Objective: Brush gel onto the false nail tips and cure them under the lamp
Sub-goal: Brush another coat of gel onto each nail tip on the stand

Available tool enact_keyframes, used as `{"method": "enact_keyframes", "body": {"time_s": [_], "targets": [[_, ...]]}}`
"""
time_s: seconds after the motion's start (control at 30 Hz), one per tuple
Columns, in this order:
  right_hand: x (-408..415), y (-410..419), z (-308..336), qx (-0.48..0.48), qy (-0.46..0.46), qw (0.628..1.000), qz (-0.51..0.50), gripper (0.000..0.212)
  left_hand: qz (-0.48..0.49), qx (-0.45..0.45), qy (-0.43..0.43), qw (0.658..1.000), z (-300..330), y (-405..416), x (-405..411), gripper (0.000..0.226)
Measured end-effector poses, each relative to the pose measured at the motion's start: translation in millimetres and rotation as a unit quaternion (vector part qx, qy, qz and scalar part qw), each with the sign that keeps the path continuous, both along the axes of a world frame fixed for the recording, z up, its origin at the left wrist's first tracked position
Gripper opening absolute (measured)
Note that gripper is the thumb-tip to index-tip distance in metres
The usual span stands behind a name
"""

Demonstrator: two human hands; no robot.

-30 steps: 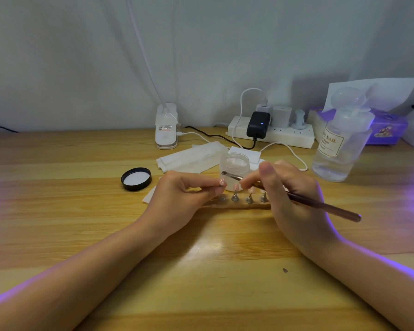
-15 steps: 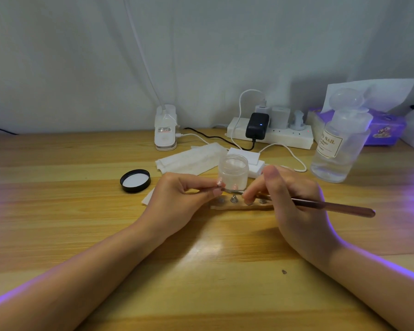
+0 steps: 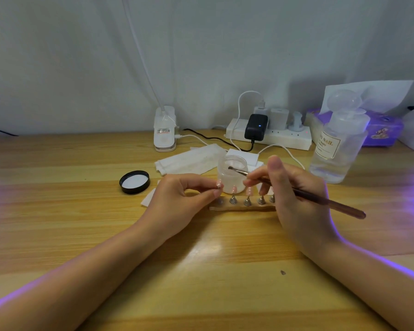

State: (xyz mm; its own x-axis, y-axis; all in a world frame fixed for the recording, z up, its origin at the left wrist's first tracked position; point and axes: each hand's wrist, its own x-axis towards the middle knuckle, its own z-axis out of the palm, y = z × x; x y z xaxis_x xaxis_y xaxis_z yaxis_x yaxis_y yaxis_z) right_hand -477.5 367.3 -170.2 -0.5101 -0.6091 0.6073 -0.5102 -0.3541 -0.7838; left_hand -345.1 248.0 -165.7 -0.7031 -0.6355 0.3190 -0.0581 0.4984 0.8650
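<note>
Nail tip point(image 3: 218, 185) pinched in left hand point(image 3: 184, 201); brush point(image 3: 296, 192), gripped by right hand point(image 3: 294, 201), now lifted back over gel jar point(image 3: 232, 174), probably reloading.

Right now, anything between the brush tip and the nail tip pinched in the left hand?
Nothing visible. The brush, gripped by the right hand, has its bristles up at the open gel jar. The nail tip, pinched by the left hand, sits left of and below them, with only open air between.

Glossy wooden table point(image 3: 201, 271); frosted plastic jar point(image 3: 232, 174).
</note>
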Motion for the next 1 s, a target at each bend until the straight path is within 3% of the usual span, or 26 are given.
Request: {"method": "enact_keyframes", "body": {"time_s": [0.2,0.4,0.5,0.6,1.0], "targets": [[1,0,1,0.011,0.013,1.000,0.003,0.043,-0.021,-0.003,0.006,1.000,-1,0,-1,0.020],[-1,-4,3,0.087,0.140,0.982,-0.087,0.010,-0.025,-0.061,-0.012,0.998,-3,2,1,0.025],[0,-5,0,0.112,0.207,0.967,-0.093,0.022,-0.027,-0.083,-0.014,0.996,-3,3,1,0.026],[0,-7,-3,0.121,0.258,0.952,-0.111,0.020,-0.029,-0.092,-0.014,0.995,-3,3,2,0.026],[-3,-11,-6,0.129,0.295,0.940,-0.114,0.022,-0.017,-0.118,-0.019,0.993,-4,4,2,0.030]]}}
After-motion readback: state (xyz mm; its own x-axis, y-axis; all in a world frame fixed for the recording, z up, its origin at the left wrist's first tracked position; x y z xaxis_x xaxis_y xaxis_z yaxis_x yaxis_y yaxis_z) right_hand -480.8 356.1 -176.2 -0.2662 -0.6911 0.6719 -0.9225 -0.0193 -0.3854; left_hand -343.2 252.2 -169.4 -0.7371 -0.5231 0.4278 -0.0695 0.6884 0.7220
